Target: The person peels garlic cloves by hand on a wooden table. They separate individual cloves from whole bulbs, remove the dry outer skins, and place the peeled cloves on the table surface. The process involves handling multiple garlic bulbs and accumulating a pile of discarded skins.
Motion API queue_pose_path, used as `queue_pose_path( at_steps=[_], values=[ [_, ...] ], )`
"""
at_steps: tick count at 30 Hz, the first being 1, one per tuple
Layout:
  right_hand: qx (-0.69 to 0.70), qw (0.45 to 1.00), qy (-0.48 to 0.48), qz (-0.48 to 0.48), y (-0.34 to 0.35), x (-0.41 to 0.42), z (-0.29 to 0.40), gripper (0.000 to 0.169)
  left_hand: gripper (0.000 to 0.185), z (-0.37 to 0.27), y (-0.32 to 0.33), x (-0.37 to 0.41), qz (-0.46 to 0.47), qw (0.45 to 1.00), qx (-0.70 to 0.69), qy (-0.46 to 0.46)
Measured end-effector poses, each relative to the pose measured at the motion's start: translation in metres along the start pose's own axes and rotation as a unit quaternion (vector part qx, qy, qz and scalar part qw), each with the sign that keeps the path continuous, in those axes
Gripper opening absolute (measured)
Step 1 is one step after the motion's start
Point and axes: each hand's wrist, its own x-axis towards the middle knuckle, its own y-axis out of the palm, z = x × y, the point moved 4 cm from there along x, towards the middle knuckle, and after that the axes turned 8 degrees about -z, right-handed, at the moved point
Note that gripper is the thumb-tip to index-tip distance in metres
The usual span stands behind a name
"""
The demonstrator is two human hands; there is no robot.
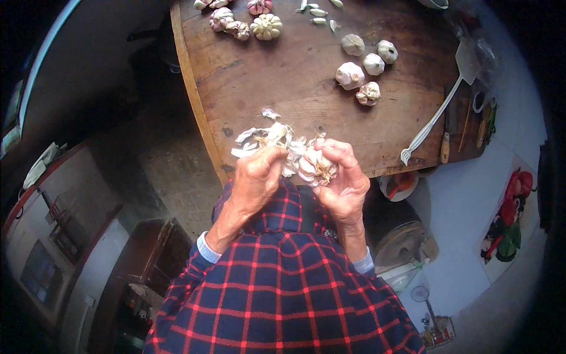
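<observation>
My right hand (347, 181) is closed around a garlic bulb (315, 168) just above the front edge of the wooden table (265, 79). The bulb is partly stripped, with pinkish-white cloves and dry roots showing. Close on its left is my left hand (258, 170), its fingers curled inward. The fingertips are turned away from me, so whether they pinch a piece of skin is hidden. Loose papery garlic skins (277, 132) lie in a heap just beyond both hands.
Several unpeeled garlic bulbs (349, 75) sit right of centre. Toward the far left are reddish bulbs (221, 19) and a stripped bulb (266, 27), with loose cloves (318, 13) nearby. A white plastic fly swatter (435, 119) and a wooden-handled tool (445, 148) lie at right.
</observation>
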Motion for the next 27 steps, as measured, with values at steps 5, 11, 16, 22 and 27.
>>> queue_pose_path(
  at_steps=[5,11,16,22,27],
  values=[
    [0.034,0.999,0.02,0.013,0.0,0.0,-0.001,0.066,0.011,-0.002,-0.001,-0.001,0.017,0.999,0.034,-0.022],
    [0.044,0.999,0.018,0.018,-0.001,0.0,-0.001,0.066,0.011,-0.001,-0.006,-0.003,0.039,0.995,0.068,-0.063],
    [0.028,0.999,0.021,0.017,-0.001,-0.001,-0.001,0.065,0.015,0.0,-0.004,0.001,0.018,0.994,0.039,0.096],
    [0.021,1.0,0.019,0.012,-0.002,-0.001,-0.001,0.064,0.012,-0.005,-0.007,-0.001,0.007,0.998,0.057,0.012],
    [0.003,1.0,0.012,0.015,-0.003,-0.002,0.0,0.063,0.012,-0.013,-0.016,0.002,0.008,0.999,0.033,-0.028]
  ],
)
